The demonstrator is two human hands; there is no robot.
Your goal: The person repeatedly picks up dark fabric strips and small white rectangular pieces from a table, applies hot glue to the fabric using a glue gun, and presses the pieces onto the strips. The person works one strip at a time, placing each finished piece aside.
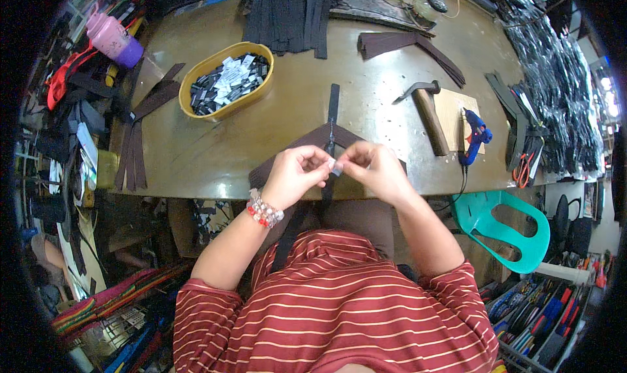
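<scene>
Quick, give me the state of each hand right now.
Left hand: closed, pinching the small pale tag.
Right hand: closed, pinching the same tag, over the dark strap.

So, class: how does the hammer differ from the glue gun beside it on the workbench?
The hammer has a brown wooden handle and dark metal head; the glue gun is blue plastic. The glue gun trails a dark cord over the bench edge; the hammer has none. Both lie partly on the cardboard piece, untouched by either hand.

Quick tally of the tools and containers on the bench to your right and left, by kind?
Hammer: 1
Blue glue gun: 1
Yellow oval tub of tags: 1
Pink bottle: 1
Orange-handled scissors: 1
Total: 5
</scene>
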